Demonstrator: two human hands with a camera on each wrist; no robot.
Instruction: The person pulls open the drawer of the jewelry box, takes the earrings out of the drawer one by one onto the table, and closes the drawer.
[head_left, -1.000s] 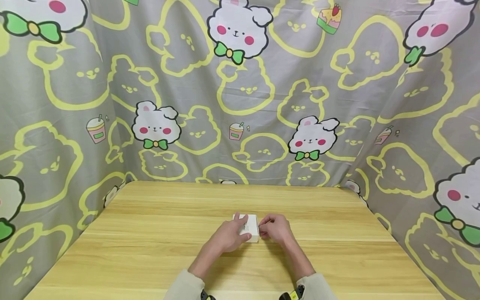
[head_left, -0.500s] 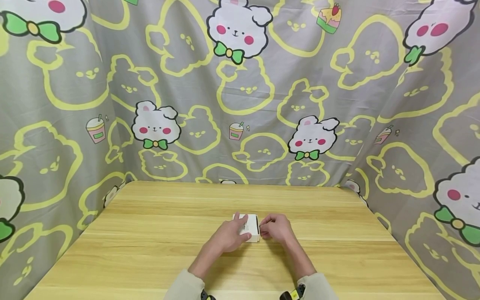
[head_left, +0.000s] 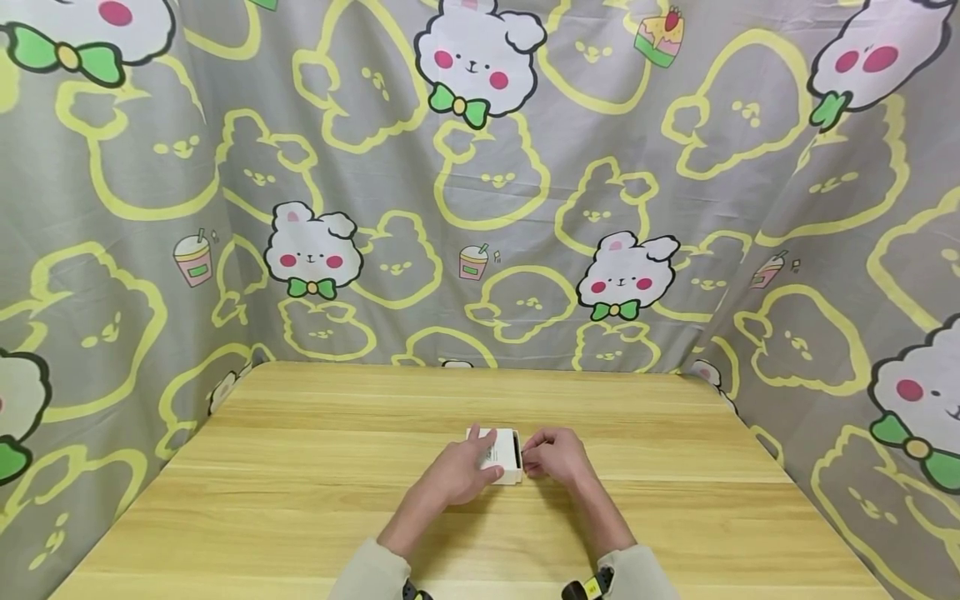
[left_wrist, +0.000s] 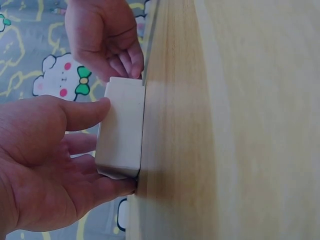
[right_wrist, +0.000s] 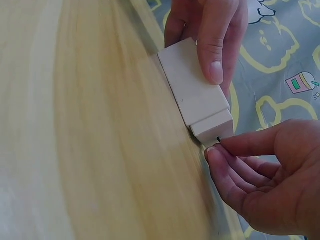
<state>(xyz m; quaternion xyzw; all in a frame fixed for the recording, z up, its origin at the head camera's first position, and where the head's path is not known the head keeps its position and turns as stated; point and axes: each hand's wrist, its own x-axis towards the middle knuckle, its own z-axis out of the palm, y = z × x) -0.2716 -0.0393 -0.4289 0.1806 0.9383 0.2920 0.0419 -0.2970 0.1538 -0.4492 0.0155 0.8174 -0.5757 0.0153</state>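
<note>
A small white box (head_left: 506, 448) with dark print on top lies flat on the wooden table. My left hand (head_left: 459, 471) grips its sleeve from the left, the thumb on the near side and fingers over the top and far side. From the sleeve's right end an inner tray (right_wrist: 214, 127) sticks out a little, showing a dark strip of its inside in the head view. My right hand (head_left: 557, 458) pinches a tiny dark pull tab (right_wrist: 219, 139) on the tray's end face between thumb and forefinger. The rest of the tray is hidden in the sleeve.
The pale wooden table (head_left: 337, 450) spreads out around both hands. Grey curtains (head_left: 390, 192) printed with cartoon bunnies hang behind it and on both sides. Straps with dark and yellow parts (head_left: 588, 587) sit at the cuffs.
My right hand has drawn slightly to the right, and the inner tray has slid a little out of the sleeve, exposing a dark gap. My left hand has stayed put.
</note>
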